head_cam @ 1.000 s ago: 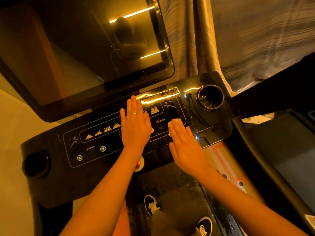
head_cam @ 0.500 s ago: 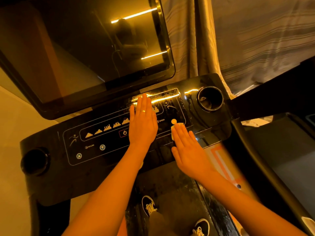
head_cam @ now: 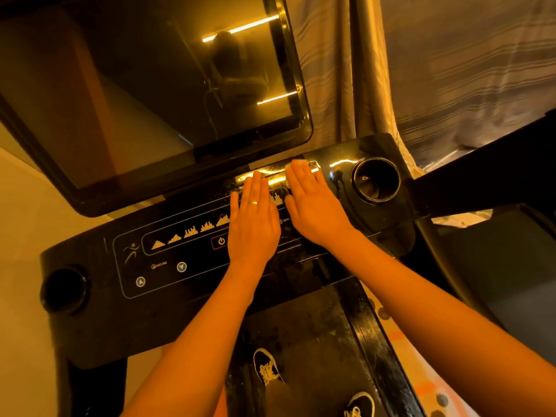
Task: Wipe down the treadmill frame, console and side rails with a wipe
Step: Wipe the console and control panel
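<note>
Black console (head_cam: 99,320) under our flat palms
Right hand (head_cam: 316,213) presses the wipe (head_cam: 298,163) with straight fingers at its far edge (left hand (head_cam: 254,219) bare); the panel (head_cam: 195,255) stretches leftward

Most of the wipe (head_cam: 298,161) lay hidden under the right hand (head_cam: 314,210), only a pale edge showing past the fingertips (head_cam: 301,173). That hand and the left hand (head_cam: 254,225) covered some markings on the console (head_cam: 168,314). The screen (head_cam: 135,100) ran off the top edge
</note>
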{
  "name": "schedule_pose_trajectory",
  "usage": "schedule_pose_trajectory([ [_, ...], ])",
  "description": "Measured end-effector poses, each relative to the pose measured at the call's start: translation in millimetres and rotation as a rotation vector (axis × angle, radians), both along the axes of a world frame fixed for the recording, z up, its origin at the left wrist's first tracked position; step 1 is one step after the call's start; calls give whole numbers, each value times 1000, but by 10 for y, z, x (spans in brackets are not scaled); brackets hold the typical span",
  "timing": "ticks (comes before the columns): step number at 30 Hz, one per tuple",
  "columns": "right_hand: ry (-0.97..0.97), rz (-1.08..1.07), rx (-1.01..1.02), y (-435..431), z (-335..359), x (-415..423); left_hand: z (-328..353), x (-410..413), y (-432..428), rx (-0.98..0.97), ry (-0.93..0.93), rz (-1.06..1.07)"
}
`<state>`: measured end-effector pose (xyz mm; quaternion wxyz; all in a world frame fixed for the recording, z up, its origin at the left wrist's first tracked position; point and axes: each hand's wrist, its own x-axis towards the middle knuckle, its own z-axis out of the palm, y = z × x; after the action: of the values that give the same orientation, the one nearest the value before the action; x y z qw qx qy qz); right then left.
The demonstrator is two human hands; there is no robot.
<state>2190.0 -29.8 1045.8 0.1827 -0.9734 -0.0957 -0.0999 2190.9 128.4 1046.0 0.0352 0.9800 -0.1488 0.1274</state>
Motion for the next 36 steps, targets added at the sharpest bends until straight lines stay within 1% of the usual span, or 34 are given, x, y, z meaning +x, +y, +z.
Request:
schedule_pose_trajectory([
  [3, 26, 20, 21, -37, -149, -552, -14, 1, -2, 5, -2, 3],
  [5, 50, 20, 15, -52, -226, -759, -18, 3, -3, 10, -1, 10],
  [9, 43, -16, -25, -22, -160, -503, -6, -3, -11, 21, 0, 10],
  [12, 53, -36, -17, -11, -128, -403, 7, -12, -10, 30, 0, 12],
  [16, 54, -9, 42, -59, -300, -905, -2, -4, -9, 25, -2, 11],
  [19, 89, -13, 75, -58, -405, -1224, -11, 7, -5, 28, -6, 12],
  [22, 85, -3, 63, -49, -330, -1067, -16, 4, -6, 24, -16, 7],
  [30, 45, -13, 19, -71, 169, 187, -12, -11, 2, 3, -27, -6],
  [33, 10, -26, 17, -78, 130, 182, -14, -7, 2, 7, -29, -2],
  [36, 6, -7, 32, -103, -25, -235, -24, 2, -1, 10, -28, 4],
])
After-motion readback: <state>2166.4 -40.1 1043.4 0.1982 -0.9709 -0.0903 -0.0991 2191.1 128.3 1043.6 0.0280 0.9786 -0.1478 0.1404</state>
